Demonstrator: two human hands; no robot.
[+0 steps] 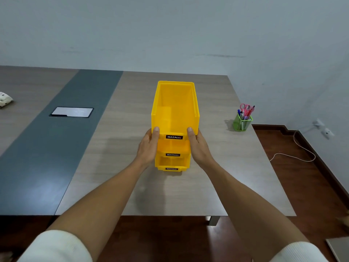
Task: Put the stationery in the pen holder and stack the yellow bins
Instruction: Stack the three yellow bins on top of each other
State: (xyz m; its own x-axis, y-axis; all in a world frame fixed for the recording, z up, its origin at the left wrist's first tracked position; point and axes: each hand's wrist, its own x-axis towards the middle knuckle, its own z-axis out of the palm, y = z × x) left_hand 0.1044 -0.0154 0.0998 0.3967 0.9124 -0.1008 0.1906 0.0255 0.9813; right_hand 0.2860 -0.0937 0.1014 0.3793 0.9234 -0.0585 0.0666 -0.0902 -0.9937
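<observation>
Yellow bins [172, 156] stand three high, both hands [149, 146] clamped on the top bin [175, 104], which could tip the stack if seated crooked.

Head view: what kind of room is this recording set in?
Probably an office or meeting room. A long table with a dark centre strip has a cable hatch set into it, a green pen holder with pens and scissors stands on it, and the wall is plain.

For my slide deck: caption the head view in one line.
Both hands, left and right, steady the top yellow bin on a three-bin stack; green pen holder holds the stationery.
</observation>
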